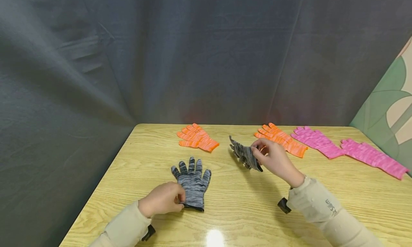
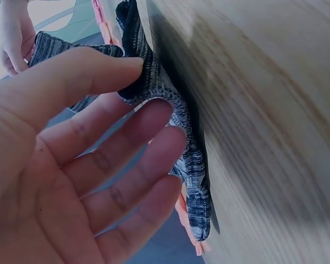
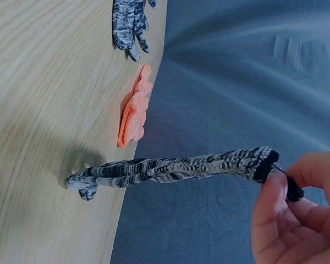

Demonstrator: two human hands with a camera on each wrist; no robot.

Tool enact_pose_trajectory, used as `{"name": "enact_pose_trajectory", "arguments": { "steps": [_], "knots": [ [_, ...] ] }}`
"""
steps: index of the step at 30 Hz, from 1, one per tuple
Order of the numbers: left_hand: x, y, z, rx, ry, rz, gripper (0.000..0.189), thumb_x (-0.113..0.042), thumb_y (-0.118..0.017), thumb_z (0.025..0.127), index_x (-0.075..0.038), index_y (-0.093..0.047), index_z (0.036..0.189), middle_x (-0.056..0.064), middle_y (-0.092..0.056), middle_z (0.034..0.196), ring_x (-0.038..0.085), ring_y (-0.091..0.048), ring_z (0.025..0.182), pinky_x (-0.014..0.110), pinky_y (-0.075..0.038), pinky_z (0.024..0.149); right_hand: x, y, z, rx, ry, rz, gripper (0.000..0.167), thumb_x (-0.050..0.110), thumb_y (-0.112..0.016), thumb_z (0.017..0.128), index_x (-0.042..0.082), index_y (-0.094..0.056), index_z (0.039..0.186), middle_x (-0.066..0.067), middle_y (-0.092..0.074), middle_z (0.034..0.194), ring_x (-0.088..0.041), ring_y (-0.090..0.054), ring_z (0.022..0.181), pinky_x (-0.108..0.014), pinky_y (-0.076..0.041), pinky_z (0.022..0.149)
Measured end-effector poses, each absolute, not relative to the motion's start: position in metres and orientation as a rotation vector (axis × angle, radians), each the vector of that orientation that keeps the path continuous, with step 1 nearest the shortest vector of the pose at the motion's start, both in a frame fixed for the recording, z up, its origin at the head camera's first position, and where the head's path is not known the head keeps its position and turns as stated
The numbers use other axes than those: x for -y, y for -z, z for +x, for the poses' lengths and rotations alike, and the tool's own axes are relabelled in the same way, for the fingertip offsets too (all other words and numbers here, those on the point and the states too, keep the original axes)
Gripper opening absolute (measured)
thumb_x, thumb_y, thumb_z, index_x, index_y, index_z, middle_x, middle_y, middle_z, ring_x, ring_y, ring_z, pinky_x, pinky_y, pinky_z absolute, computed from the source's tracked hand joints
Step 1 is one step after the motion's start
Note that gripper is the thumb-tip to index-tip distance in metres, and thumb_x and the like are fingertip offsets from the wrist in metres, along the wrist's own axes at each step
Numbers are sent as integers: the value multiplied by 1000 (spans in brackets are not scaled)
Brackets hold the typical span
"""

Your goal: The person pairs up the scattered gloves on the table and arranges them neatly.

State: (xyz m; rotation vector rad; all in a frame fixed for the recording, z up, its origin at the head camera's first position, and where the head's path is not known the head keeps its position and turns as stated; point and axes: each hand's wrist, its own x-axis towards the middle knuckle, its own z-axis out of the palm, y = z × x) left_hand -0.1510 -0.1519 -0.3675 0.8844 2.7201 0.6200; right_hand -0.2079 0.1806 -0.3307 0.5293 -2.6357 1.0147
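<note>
A grey-and-black knit glove [image 1: 193, 184] lies on the wooden table, fingers spread toward the back. My left hand [image 1: 165, 198] pinches its cuff at the lower left; in the left wrist view thumb and forefinger hold the dark cuff edge a little raised. A second grey-and-black glove [image 1: 246, 155] hangs from my right hand [image 1: 273, 157], which pinches it by the cuff. In the right wrist view this held glove [image 3: 176, 169] slants down from the fingers, its fingertips close to the tabletop.
One orange glove [image 1: 197, 137] lies at the back left of the table [image 1: 135, 168]. Another orange glove [image 1: 283, 137] lies behind my right hand. Two pink gloves, one nearer [image 1: 317, 141] and one farther right [image 1: 373, 157], lie along the right side. Dark cloth [image 1: 209, 61] hangs behind.
</note>
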Motion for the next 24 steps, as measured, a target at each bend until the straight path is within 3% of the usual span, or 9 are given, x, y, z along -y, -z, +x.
{"name": "enact_pose_trajectory", "arguments": {
  "steps": [24],
  "knots": [
    [148, 371, -153, -2689, -512, 872, 11, -9, -69, 75, -15, -65, 67, -8, -56, 68, 1, -42, 64, 19, -38, 58, -175, 333, -205, 2620, -1036, 553, 9, 7, -59, 89, 3, -66, 93, -4, -60, 72, -4, -52, 60, -20, -42, 53]
  ]
}}
